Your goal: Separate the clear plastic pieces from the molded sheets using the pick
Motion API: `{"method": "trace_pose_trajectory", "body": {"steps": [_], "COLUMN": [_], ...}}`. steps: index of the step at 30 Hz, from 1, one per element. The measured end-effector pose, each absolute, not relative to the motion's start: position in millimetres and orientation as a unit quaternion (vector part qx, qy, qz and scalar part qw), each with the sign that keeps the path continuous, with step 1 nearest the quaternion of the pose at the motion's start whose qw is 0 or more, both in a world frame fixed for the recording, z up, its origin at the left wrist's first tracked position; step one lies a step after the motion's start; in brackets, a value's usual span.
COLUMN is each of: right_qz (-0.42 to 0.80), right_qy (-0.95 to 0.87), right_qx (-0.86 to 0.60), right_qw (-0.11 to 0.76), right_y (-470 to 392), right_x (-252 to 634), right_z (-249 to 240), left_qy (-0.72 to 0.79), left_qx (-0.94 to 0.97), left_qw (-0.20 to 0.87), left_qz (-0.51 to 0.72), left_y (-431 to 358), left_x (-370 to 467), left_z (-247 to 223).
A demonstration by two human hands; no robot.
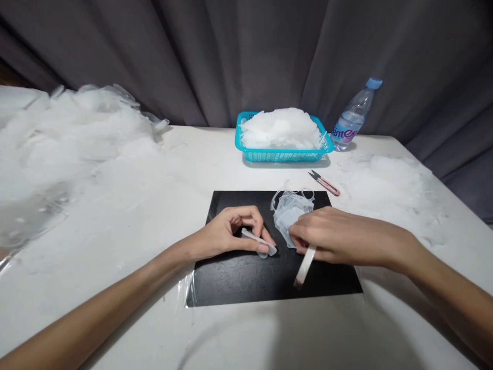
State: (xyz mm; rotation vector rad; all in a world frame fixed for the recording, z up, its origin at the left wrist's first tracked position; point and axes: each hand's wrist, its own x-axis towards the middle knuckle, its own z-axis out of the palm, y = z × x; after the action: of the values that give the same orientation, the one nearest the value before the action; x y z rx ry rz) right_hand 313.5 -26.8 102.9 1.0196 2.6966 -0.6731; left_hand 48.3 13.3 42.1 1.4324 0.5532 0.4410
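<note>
My left hand (242, 232) is closed, thumb and fingers pinching a small translucent white plastic piece (259, 240) above the black mat (239, 280). My right hand (318, 234) is closed round a slim tool with a whitish handle (305, 264), whose reddish end points down toward the front of the mat. The tool's other end is hidden under the fingers. Right at those fingertips lies a small heap of translucent pieces (288, 213) with thin curly strips at its back edge. Whether the right fingers also grip one of these pieces, I cannot tell.
A blue basket (285, 155) heaped with white translucent pieces stands at the back, beside a water bottle (352, 121). Pink-handled thread snips (325, 183) lie behind the mat. Large piles of translucent material (77, 133) cover the left, with scraps (396, 190) on the right.
</note>
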Motion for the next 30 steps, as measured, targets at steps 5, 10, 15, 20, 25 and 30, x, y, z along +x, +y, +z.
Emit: {"method": "trace_pose_trajectory", "body": {"steps": [5,10,15,20,25,30], "right_qz": [-0.282,-0.329,-0.179,-0.213,-0.275,-0.289], "right_qy": [0.892,0.871,0.845,0.825,0.849,0.863], "right_qx": [0.341,0.338,0.482,0.497,0.437,0.410], "right_qw": [0.087,0.139,0.146,0.167,0.111,0.056], "right_y": [-25,-15,-2,3,8,9], "right_x": [325,325,332,338,338,339], "right_z": [118,117,109,108,100,99], "left_qy": [0.335,0.385,0.399,0.442,0.434,0.354], "left_qx": [0.669,0.681,0.722,0.725,0.767,0.880], "left_qw": [0.628,0.552,0.371,0.252,0.198,0.234], "left_qz": [0.213,0.289,0.425,0.465,0.430,0.214], "left_y": [13,42,126,192,126,33], "left_x": [46,50,74,90,74,73], "left_z": [44,58,91,112,89,52]}}
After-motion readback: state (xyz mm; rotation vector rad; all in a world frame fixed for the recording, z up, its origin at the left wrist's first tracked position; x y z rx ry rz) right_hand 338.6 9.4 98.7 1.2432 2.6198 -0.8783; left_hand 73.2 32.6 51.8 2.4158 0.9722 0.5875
